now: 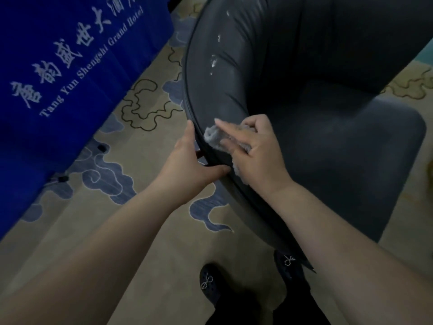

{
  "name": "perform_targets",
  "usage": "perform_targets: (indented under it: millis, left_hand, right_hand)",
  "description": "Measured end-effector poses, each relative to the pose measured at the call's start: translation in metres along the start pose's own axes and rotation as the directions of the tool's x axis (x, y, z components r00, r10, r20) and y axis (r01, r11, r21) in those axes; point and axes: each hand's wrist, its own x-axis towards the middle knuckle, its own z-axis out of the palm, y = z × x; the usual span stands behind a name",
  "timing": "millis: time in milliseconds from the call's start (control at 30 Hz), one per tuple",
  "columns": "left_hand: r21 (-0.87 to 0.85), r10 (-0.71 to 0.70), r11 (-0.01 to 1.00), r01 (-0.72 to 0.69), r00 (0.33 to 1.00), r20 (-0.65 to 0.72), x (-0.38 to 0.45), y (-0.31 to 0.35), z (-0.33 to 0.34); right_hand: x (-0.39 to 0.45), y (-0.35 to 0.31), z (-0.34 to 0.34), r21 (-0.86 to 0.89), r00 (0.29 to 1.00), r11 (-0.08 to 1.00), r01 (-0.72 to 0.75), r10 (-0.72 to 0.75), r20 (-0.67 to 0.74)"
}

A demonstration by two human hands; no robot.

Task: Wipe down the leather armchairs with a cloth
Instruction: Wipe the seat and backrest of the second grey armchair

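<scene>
A dark grey leather armchair (328,127) fills the right half of the view, its curved backrest edge running down the middle. White flecks (214,61) dot the upper inside of the backrest. My right hand (255,151) presses a crumpled grey cloth (214,137) flat against the backrest's inner edge, fingers stretched over it. My left hand (189,160) grips the outer rim of the backrest just left of the cloth, thumb lying along the rim.
A blue tablecloth (58,78) with white hotel lettering hangs at the left. A beige carpet (145,207) with blue cloud patterns covers the floor. My two dark shoes (208,281) stand at the bottom, close to the chair's base.
</scene>
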Motion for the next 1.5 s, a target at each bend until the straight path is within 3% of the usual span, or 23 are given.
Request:
perform_targets:
  millis: [133, 200, 300, 433, 500, 667, 933, 1133, 1233, 1400, 1500]
  left_hand:
    - [0.005, 0.005, 1.0, -0.005, 1.0, -0.003, 0.003, 0.002, 0.001]
    - [0.018, -0.002, 1.0, 0.002, 1.0, -0.003, 0.004, 0.002, 0.002]
    - [0.015, -0.016, 1.0, 0.016, 1.0, -0.003, 0.005, 0.0, 0.002]
    - [-0.033, 0.009, 0.999, -0.008, 1.0, 0.009, 0.01, 0.0, 0.001]
    - [-0.041, 0.007, 0.999, -0.006, 1.0, 0.012, 0.013, -0.001, 0.0]
    - [-0.069, 0.018, 0.997, -0.017, 1.0, 0.01, 0.023, -0.001, -0.007]
    - [-0.064, 0.007, 0.998, -0.004, 0.999, 0.047, 0.033, 0.001, -0.016]
    - [-0.025, -0.037, 0.999, 0.038, 0.998, 0.046, 0.035, 0.0, -0.017]
    - [-0.023, -0.039, 0.999, 0.04, 0.998, 0.051, 0.036, 0.001, -0.017]
    - [-0.022, -0.041, 0.999, 0.041, 0.998, 0.041, 0.042, 0.001, -0.019]
    - [-0.027, -0.027, 0.999, 0.028, 0.999, 0.017, 0.051, 0.001, -0.02]
  right_hand:
    - [0.023, 0.012, -0.003, 0.052, 0.971, 0.976, -0.21, 0.215, -0.105]
    - [0.018, 0.01, -0.001, 0.104, 0.989, 0.987, -0.126, 0.134, -0.069]
    - [0.011, 0.014, 0.006, -0.031, 0.996, 0.995, 0.093, -0.093, 0.016]
    - [0.049, 0.025, 0.006, -0.008, 0.986, 0.988, -0.157, 0.156, -0.061]
    - [0.057, 0.027, 0.006, 0.022, 0.976, 0.977, -0.211, 0.212, -0.044]
    - [0.008, 0.019, -0.006, -0.005, 1.0, 1.0, -0.001, 0.001, 0.021]
    - [0.076, 0.017, 0.011, -0.019, 0.997, 0.998, -0.06, 0.061, 0.051]
    - [0.023, 0.021, -0.009, 0.001, 0.995, 0.999, 0.053, -0.053, 0.083]
    - [0.048, 0.026, -0.004, -0.006, 0.998, 1.0, 0.001, -0.001, 0.067]
    - [0.09, 0.032, 0.003, 0.081, 0.977, 0.974, -0.214, 0.213, 0.022]
    - [0.049, 0.03, -0.01, 0.094, 0.983, 0.978, -0.185, 0.183, 0.025]
